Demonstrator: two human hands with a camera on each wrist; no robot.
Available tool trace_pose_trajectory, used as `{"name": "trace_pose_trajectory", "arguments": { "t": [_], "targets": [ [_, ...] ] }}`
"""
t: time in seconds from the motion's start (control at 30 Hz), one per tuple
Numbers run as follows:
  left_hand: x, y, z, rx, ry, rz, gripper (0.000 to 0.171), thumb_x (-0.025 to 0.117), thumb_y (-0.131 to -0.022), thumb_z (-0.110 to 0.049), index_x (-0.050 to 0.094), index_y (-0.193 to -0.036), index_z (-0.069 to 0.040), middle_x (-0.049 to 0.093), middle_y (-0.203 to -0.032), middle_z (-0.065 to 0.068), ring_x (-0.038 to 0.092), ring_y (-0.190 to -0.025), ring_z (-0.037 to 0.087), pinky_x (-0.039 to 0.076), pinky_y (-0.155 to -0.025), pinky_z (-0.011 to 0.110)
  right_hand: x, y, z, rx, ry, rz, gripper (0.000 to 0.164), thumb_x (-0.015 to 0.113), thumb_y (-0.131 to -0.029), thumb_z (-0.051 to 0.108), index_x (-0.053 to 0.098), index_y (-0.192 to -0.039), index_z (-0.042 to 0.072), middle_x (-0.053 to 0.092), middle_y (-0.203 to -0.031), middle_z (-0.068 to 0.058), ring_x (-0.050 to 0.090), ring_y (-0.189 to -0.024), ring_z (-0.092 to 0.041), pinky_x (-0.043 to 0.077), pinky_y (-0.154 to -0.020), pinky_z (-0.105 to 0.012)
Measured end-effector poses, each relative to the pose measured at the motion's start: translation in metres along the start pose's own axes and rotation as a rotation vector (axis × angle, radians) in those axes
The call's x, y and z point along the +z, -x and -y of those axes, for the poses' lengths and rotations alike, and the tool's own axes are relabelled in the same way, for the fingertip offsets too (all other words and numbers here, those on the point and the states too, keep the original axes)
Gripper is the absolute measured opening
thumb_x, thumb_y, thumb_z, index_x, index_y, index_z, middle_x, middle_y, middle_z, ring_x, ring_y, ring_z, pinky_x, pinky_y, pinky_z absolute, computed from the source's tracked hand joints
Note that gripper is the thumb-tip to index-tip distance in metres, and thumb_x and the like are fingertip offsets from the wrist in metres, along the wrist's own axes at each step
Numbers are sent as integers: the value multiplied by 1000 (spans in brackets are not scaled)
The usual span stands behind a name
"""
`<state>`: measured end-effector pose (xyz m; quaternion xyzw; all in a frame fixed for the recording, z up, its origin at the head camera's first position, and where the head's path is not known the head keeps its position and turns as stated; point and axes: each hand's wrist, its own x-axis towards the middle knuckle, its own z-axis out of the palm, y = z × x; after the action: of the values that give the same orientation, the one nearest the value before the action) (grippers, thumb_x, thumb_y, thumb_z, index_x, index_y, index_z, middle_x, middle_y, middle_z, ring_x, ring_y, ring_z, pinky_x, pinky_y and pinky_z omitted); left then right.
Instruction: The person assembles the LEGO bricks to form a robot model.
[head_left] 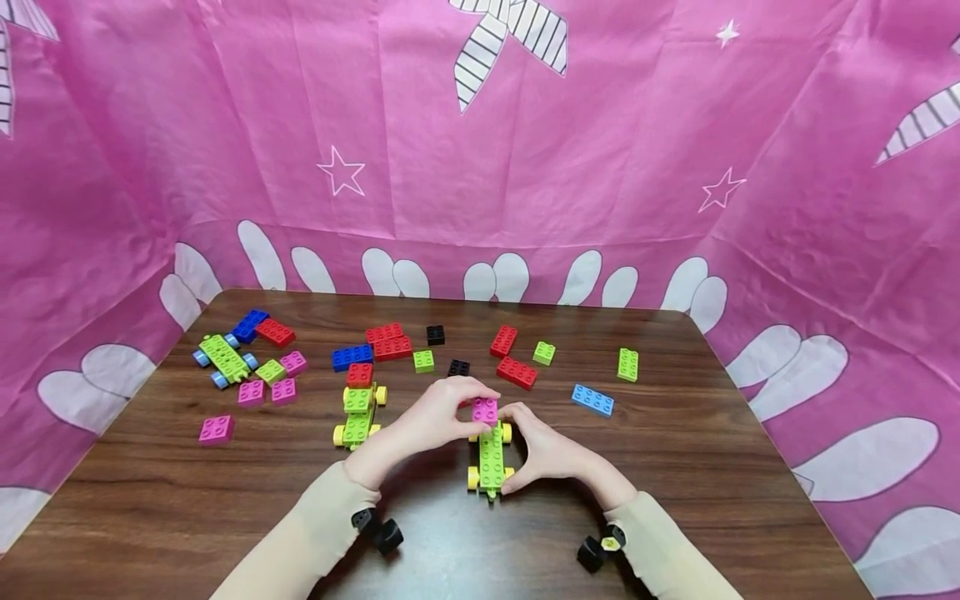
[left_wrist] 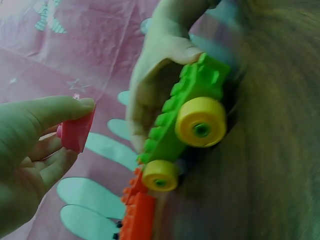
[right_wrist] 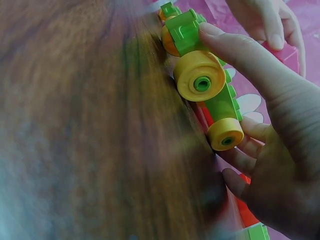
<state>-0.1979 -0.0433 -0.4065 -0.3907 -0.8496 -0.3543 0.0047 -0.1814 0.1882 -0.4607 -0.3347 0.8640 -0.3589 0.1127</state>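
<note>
My left hand pinches a pink toy brick between thumb and fingers. The brick is held over the far end of a green toy car base with yellow wheels. In the left wrist view the pink brick is tilted and apart from the base's studs. My right hand holds the base lengthwise, thumb at its near end and fingers around the far end. From the right wrist view, the thumb lies against the green end piece beside a yellow wheel.
Left of the hands stands another green car base with yellow wheels and stacked bricks. A blue-wheeled green base lies far left among pink bricks. Red bricks, a light blue brick and green bricks lie behind the hands.
</note>
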Motion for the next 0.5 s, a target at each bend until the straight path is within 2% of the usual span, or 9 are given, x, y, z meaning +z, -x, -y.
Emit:
{"name": "trace_pose_trajectory", "arguments": {
  "t": [0.1,0.23,0.5],
  "targets": [
    [9,-3,0,11,-12,37,38,76,-83,-21,68,-118,-8,67,-111,3,60,-105,17,49,-92,36,0,1,-1,21,0,9,91,89,-62,42,40,-132,9,42,-128,-1,44,-121,-14,38,-107,-35],
    [17,-4,1,-15,-17,78,37,76,-83,-20,68,-118,-9,67,-112,3,59,-105,16,48,-93,35,-1,1,-2,43,-9,17,95,89,-62,42,38,-135,9,41,-130,-1,43,-122,-15,37,-108,-38],
    [27,-4,3,-52,-22,90,41,78,-81,-19,68,-119,-8,67,-113,4,60,-107,17,48,-95,34,0,0,-3,47,-16,18,92,89,-62,42,39,-133,11,41,-128,1,43,-122,-14,37,-108,-36]
  ]
}}
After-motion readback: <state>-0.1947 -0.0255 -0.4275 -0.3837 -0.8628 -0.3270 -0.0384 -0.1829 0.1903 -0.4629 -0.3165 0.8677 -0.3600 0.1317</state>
